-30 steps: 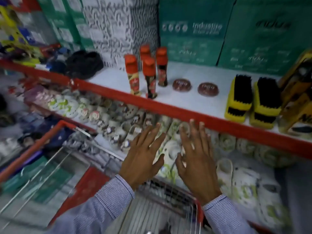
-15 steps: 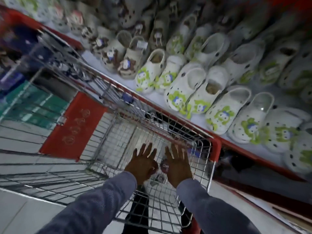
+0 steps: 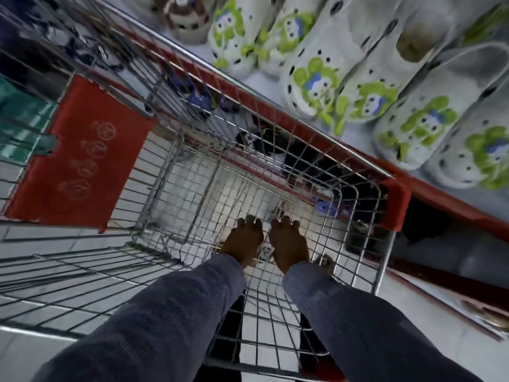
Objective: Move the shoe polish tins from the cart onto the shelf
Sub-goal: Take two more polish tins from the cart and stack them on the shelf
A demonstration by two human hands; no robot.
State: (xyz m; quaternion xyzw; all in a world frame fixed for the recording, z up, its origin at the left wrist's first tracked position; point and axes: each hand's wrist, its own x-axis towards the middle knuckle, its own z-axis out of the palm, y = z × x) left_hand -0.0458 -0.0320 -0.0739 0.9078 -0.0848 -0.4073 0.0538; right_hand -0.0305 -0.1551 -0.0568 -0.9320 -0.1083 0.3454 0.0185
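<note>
I look straight down into the wire shopping cart point(image 3: 192, 194). Both my hands are low in the basket, side by side near its floor. My left hand point(image 3: 243, 241) and my right hand point(image 3: 289, 244) have their fingers curled downward, and whatever lies under the palms is hidden. A small shiny round piece point(image 3: 265, 253) shows in the gap between the hands. A brownish round thing, possibly a shoe polish tin point(image 3: 326, 261), lies just right of my right wrist. The upper shelf is out of view.
A red-edged shelf point(image 3: 446, 199) full of white clogs with green figures point(image 3: 358, 78) runs along the cart's right side. The cart's red flap point(image 3: 80, 155) is at the left and a red corner guard point(image 3: 396, 205) at the right. Grey floor lies below.
My view has swung from the upper shelf down into the cart. Both hands have dropped deeper into the basket, and their spread fingers have curled.
</note>
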